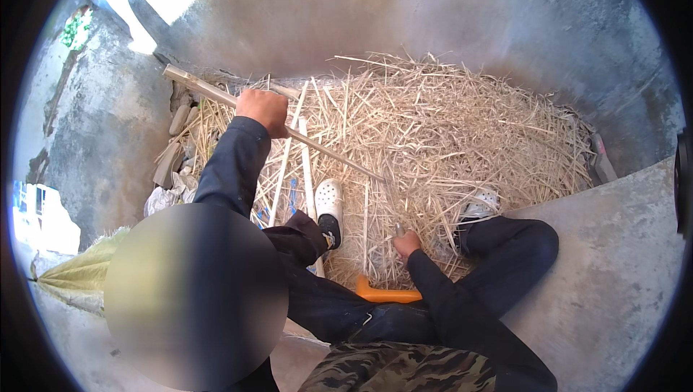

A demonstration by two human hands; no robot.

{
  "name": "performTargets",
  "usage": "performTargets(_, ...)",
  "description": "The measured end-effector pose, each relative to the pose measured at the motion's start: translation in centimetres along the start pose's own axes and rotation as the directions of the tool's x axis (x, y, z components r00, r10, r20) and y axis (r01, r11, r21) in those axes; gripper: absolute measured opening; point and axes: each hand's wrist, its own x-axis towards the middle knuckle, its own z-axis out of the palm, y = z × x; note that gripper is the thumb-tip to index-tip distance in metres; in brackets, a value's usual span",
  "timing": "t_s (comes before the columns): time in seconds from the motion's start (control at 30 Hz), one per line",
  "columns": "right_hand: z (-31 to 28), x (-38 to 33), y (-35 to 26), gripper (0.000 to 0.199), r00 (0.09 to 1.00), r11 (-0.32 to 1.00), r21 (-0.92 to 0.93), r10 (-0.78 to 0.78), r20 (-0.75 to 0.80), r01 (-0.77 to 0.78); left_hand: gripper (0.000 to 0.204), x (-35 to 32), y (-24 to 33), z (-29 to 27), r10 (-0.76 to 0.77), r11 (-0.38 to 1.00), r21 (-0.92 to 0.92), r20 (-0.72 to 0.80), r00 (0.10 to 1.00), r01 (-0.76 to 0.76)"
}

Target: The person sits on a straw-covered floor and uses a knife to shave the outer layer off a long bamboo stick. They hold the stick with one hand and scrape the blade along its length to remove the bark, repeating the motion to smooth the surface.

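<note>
My left hand (263,112) is closed around a long, pale bamboo strip (332,154). The strip slants from the upper left, where its end is thicker, down to the middle of the straw. Lower and to the right, my right hand (408,245) is closed on a slim tool; a greyish piece shows above the fist, and a faint blurred length reaches toward the strip's lower end. What kind of tool it is I cannot make out. An orange curved handle (386,293) lies between my thighs, just below my right hand.
Loose straw and shavings (447,125) cover the ground between my feet and the concrete wall (404,9). Two pale slats (307,164) lie by my left white clog (329,201). A yellowish sack (79,269) is at the left; a concrete ledge (599,247) extends to the right.
</note>
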Motion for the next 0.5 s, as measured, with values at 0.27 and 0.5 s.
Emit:
performTargets(0.27,-0.9,1.9,-0.7,0.025,0.958,0.951,0.263,0.086,0.273,-0.160,0.040,1.4,1.1,-0.9,0.014,1.000,0.026,-0.008,1.000,-0.014)
performTargets(0.5,-0.4,-4.4,-6.9,0.027,0.759,0.770,-0.187,-0.636,-0.141,0.611,0.035,1.5,2.1,-2.4,0.042,0.997,0.069,-0.050,0.998,-0.039)
